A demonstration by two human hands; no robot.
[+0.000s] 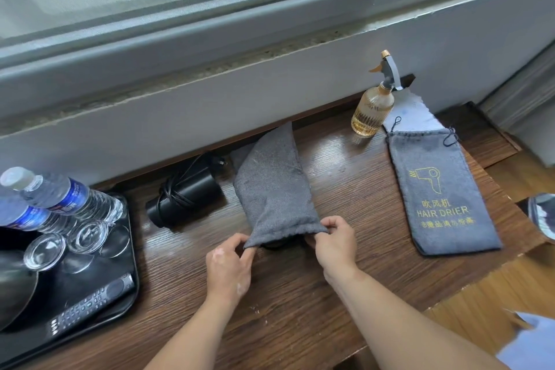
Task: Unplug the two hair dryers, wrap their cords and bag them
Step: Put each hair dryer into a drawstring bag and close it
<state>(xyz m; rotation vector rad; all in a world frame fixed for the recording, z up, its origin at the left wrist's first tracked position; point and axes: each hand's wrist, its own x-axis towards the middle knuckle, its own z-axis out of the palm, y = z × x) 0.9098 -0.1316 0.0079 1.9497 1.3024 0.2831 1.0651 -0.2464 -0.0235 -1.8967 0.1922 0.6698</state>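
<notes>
While I watch from the head camera, the plain bag [274,189] lies on the desk [285,294], its mouth toward me. My left hand [229,264] pinches the left corner of that mouth and my right hand [333,242] pinches the right corner. A dark shape [276,245] shows just inside; I cannot tell what it is. Left of the plain bag lies a black dryer [187,192], its cord [174,192] wound round the body. To the right lies a printed bag [441,189], flat, and farther back on that side stands a spray bottle [372,111].

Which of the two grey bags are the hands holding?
The plain middle bag: the left hand and right hand pinch its mouth. The printed bag lies untouched, farther right.
</notes>
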